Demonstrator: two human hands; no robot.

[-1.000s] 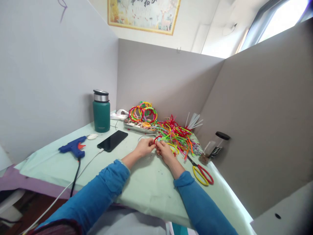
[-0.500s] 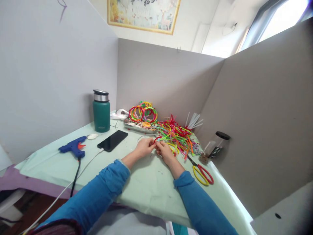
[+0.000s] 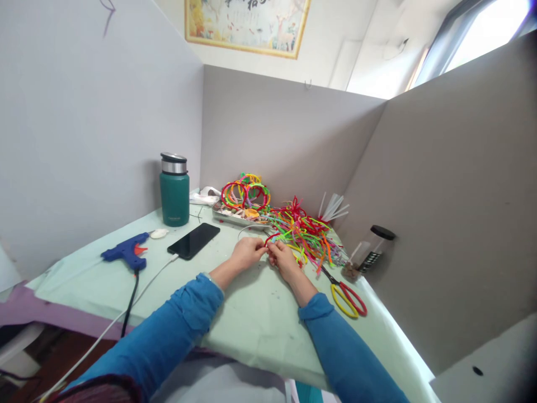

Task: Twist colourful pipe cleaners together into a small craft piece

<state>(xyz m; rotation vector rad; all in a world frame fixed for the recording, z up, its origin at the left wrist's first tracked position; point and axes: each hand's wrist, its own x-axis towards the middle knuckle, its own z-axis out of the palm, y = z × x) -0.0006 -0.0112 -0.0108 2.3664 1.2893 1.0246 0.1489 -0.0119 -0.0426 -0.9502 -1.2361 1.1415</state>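
Between my two hands is a red pipe cleaner (image 3: 272, 237), a short curved piece of it showing above the fingers. My left hand (image 3: 248, 253) pinches it from the left, fingers pressed together. From the right, my right hand (image 3: 282, 258) pinches it too, the fingertips almost meeting the left ones. A thin pale headband-like hoop (image 3: 247, 228) arcs just behind the left hand; whether it joins the red piece I cannot tell. Just beyond the right hand lies a heap of colourful pipe cleaners (image 3: 304, 228).
A metal tray (image 3: 222, 215) holds small pieces, with colourful hoops (image 3: 245, 195) on it. Scissors (image 3: 348, 296) and a clear jar (image 3: 371, 252) are at right. A phone (image 3: 193, 241), green bottle (image 3: 175, 196) and blue glue gun (image 3: 126, 252) with cord stand left. Grey partitions enclose the table.
Almost nothing differs. Both hands keep their pinch on the red pipe cleaner, and the thin hoop behind the left hand has shifted slightly.
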